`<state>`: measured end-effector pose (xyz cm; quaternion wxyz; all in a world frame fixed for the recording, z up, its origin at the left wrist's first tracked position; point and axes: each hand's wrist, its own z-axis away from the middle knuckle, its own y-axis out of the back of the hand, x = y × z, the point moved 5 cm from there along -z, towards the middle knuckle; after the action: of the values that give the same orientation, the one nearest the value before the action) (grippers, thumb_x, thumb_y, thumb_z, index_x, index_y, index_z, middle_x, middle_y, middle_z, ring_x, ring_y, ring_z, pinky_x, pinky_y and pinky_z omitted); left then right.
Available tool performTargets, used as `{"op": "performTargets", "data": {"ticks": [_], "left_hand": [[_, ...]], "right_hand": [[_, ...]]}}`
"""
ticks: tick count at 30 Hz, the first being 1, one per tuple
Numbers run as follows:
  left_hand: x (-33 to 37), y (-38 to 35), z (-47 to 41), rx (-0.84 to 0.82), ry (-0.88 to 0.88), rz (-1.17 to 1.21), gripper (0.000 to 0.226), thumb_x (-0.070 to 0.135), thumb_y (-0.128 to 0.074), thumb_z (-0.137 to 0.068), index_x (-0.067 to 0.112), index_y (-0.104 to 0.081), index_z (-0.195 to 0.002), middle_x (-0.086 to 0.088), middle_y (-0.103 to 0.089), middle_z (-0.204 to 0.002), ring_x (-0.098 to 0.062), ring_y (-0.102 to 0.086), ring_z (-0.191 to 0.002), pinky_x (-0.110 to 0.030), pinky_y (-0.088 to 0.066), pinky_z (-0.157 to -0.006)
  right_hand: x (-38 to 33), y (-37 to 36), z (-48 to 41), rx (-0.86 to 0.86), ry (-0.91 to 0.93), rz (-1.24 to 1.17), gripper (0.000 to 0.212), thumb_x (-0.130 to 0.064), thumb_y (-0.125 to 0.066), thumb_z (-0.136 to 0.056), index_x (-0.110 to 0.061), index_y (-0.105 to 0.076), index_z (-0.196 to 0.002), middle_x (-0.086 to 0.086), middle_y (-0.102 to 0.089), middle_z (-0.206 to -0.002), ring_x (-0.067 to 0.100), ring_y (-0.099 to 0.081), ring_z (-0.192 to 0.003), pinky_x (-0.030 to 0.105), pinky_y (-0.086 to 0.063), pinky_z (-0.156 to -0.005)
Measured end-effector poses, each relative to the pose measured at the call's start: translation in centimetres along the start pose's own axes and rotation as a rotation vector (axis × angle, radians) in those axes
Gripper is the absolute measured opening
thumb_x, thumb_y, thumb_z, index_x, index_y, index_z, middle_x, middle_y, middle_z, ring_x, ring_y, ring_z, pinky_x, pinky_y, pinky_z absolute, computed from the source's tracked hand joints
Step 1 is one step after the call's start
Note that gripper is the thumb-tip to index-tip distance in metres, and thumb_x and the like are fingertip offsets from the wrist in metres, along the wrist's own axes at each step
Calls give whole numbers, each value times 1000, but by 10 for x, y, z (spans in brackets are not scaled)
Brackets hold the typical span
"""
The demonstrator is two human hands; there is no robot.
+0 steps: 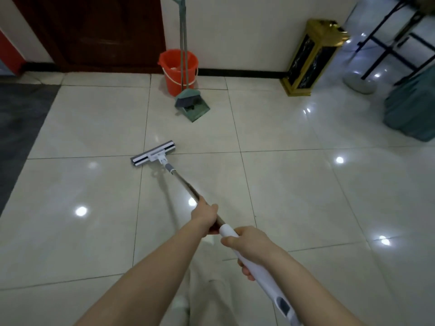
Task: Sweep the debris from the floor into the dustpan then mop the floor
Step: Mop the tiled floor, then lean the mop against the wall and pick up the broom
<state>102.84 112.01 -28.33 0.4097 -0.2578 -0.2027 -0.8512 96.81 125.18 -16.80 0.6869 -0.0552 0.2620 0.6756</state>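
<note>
Your left hand (204, 216) curls round the metal shaft and your right hand (249, 243) grips the white handle of the mop (182, 182), whose mop head (153, 153) lies flat on the floor (294, 196), well apart from the dustpan (195, 110). A long forward stroke could strike the dustpan and spill it; glossy tiles may be slippery. No writing is legible

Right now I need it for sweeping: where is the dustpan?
In the head view the dustpan sits upper centre on the floor, in front of the orange bucket by the wall, with the broom standing in it.
</note>
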Motion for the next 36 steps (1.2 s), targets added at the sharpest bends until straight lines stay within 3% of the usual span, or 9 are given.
{"op": "performTargets", "data": {"ticks": [5, 9, 15, 19, 23, 27, 31, 33, 36], "left_hand": [[-49, -36, 62, -40, -28, -164, 53, 22, -44, -95, 15, -26, -145, -16, -50, -123, -24, -53, -84, -30, -49, -50], [-76, -65, 102, -47, -56, -237, 55, 23, -43, -95, 14, -24, -146, -18, -49, -129, -27, -51, -93, -33, -48, -61], [-113, -113, 155, -73, -37, -203, 53, 20, -43, -95, 14, -25, -145, -18, -46, -127, -31, -54, -96, -34, -51, -50], [-146, -158, 193, -100, -21, -218, 54, 19, -42, -96, 15, -23, -146, -16, -48, -119, -24, -53, -79, -30, -48, -39], [-180, -204, 227, -113, -38, -266, 55, 21, -42, -96, 15, -21, -146, -20, -50, -124, -35, -56, -100, -47, -59, -72], [-204, -234, 254, -157, -49, -225, 55, 20, -42, -94, 14, -22, -145, -21, -50, -123, -34, -58, -94, -35, -56, -49], [-208, -235, 268, -192, -67, -155, 57, 21, -47, -93, 17, -28, -147, -19, -42, -139, -38, -53, -114, -48, -58, -73], [-199, -229, 272, -238, -72, -106, 48, 18, -53, -91, 11, -44, -137, -25, -50, -127, -33, -59, -100, -46, -59, -71], [-178, -219, 286, -336, -93, -85, 17, 14, -60, -85, 7, -61, -101, -15, -58, -73, -20, -58, -55, -30, -54, -52]], "right_hand": [[70, -10, 57, 33, -40, -35, 21, -35, -61, -88, -19, -58, -102, 9, -55, -58, 17, -49, -34, 22, -45, -41], [115, -10, 97, 52, -42, -65, 21, -33, -60, -90, -16, -56, -103, 10, -52, -60, 17, -47, -37, 22, -43, -42], [179, -2, 143, 102, -35, -82, 20, -33, -57, -92, -19, -55, -105, 8, -53, -64, 16, -49, -43, 20, -42, -41], [236, 9, 173, 123, -55, -80, 21, -34, -57, -92, -22, -53, -109, 9, -53, -63, 17, -49, -42, 21, -43, -42], [293, 23, 207, 147, -67, -61, 27, -34, -56, -93, -23, -53, -117, 10, -55, -66, 18, -50, -45, 22, -44, -42], [328, 30, 235, 144, -24, 58, 31, -30, -54, -95, -25, -49, -125, 8, -58, -68, 13, -52, -44, 21, -45, -41], [331, 29, 250, 102, 62, 318, 36, -17, -51, -92, -18, -44, -127, 9, -62, -85, 12, -56, -51, 24, -50, -46], [321, 32, 258, 103, 126, 426, 39, -15, -51, -90, -20, -42, -128, 8, -61, -96, 12, -60, -57, 26, -53, -54], [299, 46, 271, 113, 202, 516, 46, -19, -57, -90, -20, -43, -133, -2, -60, -94, 6, -65, -59, 23, -56, -56]]}}
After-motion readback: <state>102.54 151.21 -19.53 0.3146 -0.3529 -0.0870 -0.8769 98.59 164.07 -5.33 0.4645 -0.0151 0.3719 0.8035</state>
